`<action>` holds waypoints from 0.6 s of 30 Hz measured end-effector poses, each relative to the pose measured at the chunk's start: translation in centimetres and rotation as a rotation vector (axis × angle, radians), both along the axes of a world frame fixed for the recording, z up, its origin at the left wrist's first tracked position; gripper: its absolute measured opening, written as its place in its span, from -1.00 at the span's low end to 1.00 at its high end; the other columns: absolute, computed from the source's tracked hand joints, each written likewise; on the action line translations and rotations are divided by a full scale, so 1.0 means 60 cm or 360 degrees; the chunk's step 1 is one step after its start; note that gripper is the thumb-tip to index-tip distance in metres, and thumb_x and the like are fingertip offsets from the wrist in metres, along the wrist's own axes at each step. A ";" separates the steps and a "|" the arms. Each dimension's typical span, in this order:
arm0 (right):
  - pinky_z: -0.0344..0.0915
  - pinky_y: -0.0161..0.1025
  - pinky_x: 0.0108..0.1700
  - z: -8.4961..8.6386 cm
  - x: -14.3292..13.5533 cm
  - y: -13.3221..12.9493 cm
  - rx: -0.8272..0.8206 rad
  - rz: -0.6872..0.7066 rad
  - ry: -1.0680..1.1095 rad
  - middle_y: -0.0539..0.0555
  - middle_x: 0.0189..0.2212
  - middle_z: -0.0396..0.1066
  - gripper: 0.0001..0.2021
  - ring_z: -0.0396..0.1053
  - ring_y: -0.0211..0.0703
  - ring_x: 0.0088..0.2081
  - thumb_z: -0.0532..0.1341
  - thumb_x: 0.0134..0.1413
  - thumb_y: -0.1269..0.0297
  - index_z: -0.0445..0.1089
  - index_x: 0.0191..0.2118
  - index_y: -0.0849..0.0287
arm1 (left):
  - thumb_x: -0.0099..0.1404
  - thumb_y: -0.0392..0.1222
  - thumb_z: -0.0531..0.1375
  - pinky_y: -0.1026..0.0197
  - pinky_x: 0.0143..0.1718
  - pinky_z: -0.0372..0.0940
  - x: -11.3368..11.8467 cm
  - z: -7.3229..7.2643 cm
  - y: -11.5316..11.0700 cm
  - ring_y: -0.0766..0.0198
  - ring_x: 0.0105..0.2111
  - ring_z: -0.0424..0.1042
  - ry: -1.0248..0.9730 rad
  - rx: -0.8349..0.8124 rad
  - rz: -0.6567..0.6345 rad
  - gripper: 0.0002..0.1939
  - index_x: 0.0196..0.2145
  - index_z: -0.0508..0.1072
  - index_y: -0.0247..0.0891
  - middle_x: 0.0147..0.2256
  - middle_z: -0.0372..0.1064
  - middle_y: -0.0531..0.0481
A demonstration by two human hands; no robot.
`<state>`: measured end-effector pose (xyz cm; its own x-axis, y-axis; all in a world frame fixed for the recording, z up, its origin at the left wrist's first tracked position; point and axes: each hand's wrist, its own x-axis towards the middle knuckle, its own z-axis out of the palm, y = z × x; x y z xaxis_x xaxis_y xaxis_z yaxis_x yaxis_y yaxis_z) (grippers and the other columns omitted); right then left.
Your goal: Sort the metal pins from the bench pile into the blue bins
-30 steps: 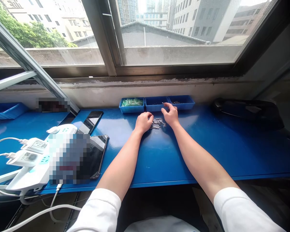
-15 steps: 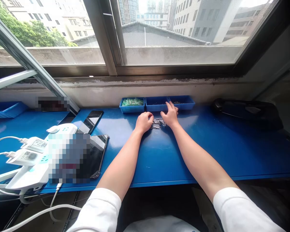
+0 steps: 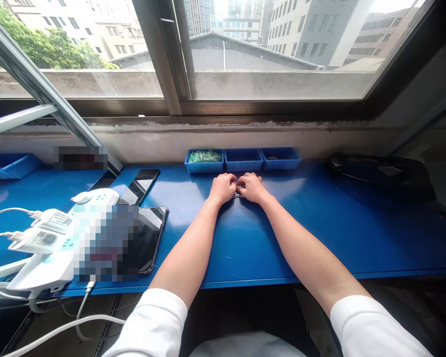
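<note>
My left hand (image 3: 222, 189) and my right hand (image 3: 251, 188) meet over a small pile of thin, dark and silvery metal parts (image 3: 239, 195) on the blue tabletop (image 3: 245, 243). The left fingers are closed in a pinch; whatever they hold is too small to make out. Curled inward over the pile, the right fingers come together almost against the left ones, and their contents are hidden. Most of the pile lies under both hands. Just beyond stand a blue bin (image 3: 204, 167) of green pieces, a middle bin (image 3: 244, 165) and a right bin (image 3: 281, 164) with small dark parts.
To the left lie a black phone (image 3: 144, 184), a dark tablet-like device (image 3: 152, 243) and a white power strip (image 3: 40, 272) with plugs and cables. A dark bag-like object (image 3: 382, 176) is at the right. A metal frame (image 3: 63, 111) slants before the window at left.
My right hand has drawn back from the bins at the right, toward my left hand, and its spread fingers have curled in over the pile. The left hand has stayed nearly in place.
</note>
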<state>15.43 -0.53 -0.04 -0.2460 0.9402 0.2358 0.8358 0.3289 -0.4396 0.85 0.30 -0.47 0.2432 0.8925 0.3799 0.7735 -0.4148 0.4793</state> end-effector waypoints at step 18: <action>0.14 -0.22 -0.27 0.006 0.002 0.007 0.0331 -0.0202 0.0272 0.14 -0.45 0.42 -0.63 0.33 -0.11 -0.32 -0.07 0.23 0.21 0.29 -0.53 0.16 | 0.29 -0.21 0.10 0.19 -0.08 0.28 -0.001 0.006 -0.003 0.21 -0.19 0.42 -0.0317 0.0152 -0.0162 -0.81 -0.27 0.52 -0.22 -0.25 0.51 -0.02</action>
<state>15.55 -0.09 0.32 -0.0700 0.8879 0.4546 0.7958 0.3246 -0.5113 0.79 0.14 -0.11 0.2419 0.8248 0.5111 0.6194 -0.5367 0.5730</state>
